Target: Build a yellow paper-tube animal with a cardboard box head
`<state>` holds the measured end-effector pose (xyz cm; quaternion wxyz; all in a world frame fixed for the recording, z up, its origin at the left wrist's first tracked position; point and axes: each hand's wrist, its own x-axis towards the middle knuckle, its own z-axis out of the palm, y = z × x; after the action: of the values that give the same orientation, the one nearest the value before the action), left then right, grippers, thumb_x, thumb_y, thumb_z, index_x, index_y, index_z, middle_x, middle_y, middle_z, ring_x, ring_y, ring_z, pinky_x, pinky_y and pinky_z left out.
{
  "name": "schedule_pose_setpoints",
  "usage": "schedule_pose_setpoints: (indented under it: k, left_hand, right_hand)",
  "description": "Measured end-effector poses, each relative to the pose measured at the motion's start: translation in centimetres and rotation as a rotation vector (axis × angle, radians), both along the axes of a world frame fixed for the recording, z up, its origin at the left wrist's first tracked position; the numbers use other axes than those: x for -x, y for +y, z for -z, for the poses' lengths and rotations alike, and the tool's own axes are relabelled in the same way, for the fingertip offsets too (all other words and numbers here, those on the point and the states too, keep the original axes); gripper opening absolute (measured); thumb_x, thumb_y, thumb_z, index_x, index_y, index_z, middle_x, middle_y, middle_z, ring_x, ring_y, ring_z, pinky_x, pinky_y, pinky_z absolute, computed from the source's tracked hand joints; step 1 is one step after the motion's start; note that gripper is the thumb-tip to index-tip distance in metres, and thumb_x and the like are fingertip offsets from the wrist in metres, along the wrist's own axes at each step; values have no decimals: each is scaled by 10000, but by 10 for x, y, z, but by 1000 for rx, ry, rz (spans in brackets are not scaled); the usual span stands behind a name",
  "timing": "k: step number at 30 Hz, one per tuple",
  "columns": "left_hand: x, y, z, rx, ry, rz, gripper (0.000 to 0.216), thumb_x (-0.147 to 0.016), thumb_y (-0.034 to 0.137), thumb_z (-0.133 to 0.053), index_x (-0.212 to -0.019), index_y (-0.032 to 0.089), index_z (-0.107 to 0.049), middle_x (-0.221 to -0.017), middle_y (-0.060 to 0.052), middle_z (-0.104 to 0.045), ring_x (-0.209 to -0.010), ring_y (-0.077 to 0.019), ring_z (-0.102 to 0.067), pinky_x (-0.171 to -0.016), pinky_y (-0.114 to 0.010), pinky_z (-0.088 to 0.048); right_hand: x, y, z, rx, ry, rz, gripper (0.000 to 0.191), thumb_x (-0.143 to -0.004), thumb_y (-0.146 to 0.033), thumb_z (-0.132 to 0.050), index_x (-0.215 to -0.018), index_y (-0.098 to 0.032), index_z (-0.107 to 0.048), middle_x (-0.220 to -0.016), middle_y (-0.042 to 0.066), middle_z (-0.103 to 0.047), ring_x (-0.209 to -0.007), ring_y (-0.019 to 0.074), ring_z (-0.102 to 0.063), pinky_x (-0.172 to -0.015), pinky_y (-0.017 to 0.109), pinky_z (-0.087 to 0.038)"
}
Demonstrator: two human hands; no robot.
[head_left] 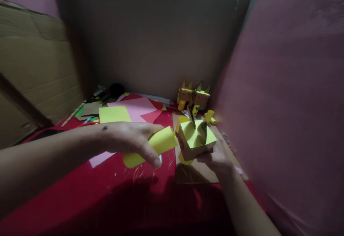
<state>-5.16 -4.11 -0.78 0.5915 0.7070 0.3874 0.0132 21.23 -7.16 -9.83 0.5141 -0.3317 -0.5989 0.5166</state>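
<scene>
so the left hand (pixel 139 137) has its fingers clamped around a yellow tube (pixel 164 139) over the red-covered bench (pixel 158 200), and the right hand (pixel 216 160) grips a small box (pixel 192 142) from its near side, above a cardboard sheet (pixel 196 178). the tube's end is right by the box's corner, can't tell if they touch.

biggest risk imo is squeezing: the tube looks like thin paper, so a hard grip could crease it. then the 2 pointy ears (pixel 191 117) on top, a careless swing of the tube might bend 1. the right fingers are partly hidden below the box, so if they've only got 1 side it may tip. also a yellow roll (pixel 185 159) shows under the box, can't tell if it's attached, but a weak joint would probably pop.
</scene>
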Motion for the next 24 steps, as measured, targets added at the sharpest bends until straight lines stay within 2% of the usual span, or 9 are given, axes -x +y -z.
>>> schedule_pose_setpoints:
  k: [3,7,11,13,18,21,24]
  left_hand:
    - [-2,-1,0,20,17,22,480,-573,347,-858,-918,221,-549,-793,16,-638,-684,-178,-624,-541,-251,-467]
    - [-8,-7,-2,10,61,26,497,-569,342,-854,-929,222,-533,-790,20,-640,-684,-174,-615,-528,-241,-462]
    - [-12,-11,-5,-17,92,60,495,-595,367,-848,-959,227,-544,-799,22,-638,-697,-171,-608,-531,-232,-449]
    - [-14,-12,-7,-14,88,73,472,-620,396,-845,-958,227,-560,-806,20,-640,-722,-169,-609,-563,-232,-460]
    - [-15,-15,-10,137,69,74,435,-656,461,-826,-935,231,-585,-777,4,-659,-713,-194,-652,-589,-260,-499]
    - [-12,-17,-9,144,44,88,398,-720,535,-759,-922,230,-602,-769,-16,-685,-684,-206,-670,-555,-261,-500]
    - [-9,-19,-8,78,48,67,469,-747,655,-680,-912,221,-618,-772,-35,-709,-651,-201,-668,-547,-261,-501]
  right_hand:
    - [-1,-1,0,13,25,-38,607,-520,-375,-873,-1068,-274,-632,-907,17,-732,-833,267,-695,-714,402,-600]
    - [-2,-1,2,-2,70,-60,459,-542,-317,-866,-954,-273,-668,-753,-1,-719,-817,275,-708,-700,391,-596]
    - [-5,0,6,13,64,-75,420,-532,-333,-864,-906,-264,-685,-758,7,-720,-881,303,-707,-712,411,-596]
    - [-5,0,6,32,36,-67,463,-532,-384,-855,-948,-269,-688,-769,17,-721,-935,323,-699,-744,441,-597]
    - [-4,-2,4,28,-83,-39,502,-549,-469,-813,-997,-275,-695,-808,47,-726,-1016,360,-675,-784,500,-595]
    - [-5,-2,5,1,-75,-65,437,-587,-440,-802,-980,-274,-708,-821,56,-726,-1050,369,-662,-790,505,-598]
    - [-7,-1,9,6,25,-118,317,-593,-349,-825,-886,-274,-730,-748,30,-709,-983,337,-686,-776,461,-604]
